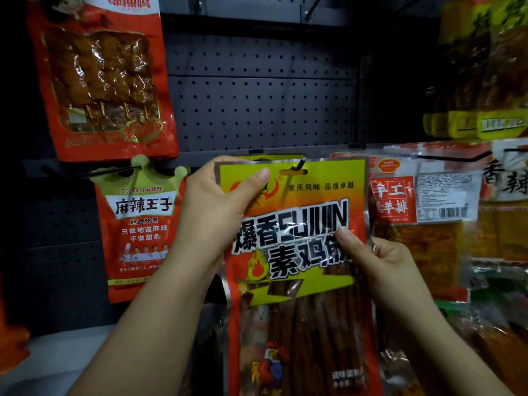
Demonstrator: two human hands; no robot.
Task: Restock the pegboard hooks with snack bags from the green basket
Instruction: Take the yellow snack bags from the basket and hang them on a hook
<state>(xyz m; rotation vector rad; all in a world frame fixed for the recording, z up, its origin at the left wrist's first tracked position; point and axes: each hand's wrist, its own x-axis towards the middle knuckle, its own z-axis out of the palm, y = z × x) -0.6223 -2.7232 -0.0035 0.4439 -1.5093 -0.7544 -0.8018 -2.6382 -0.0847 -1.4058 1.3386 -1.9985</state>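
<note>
Snack bag [297, 252] held upright at the pegboard [257, 110], hang slot at the hook [300, 164] tip. Top-left corner pinched by left hand [217, 212]; right edge gripped mid-height by right hand [380, 261]. Red bag [137, 235] hung just left, clear packs [423, 201] right.

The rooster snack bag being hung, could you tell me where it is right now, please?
In the head view, the rooster snack bag is centre frame, its hang slot at the hook tip, held by both hands: left hand at its top-left corner, right hand on its right edge.
</note>
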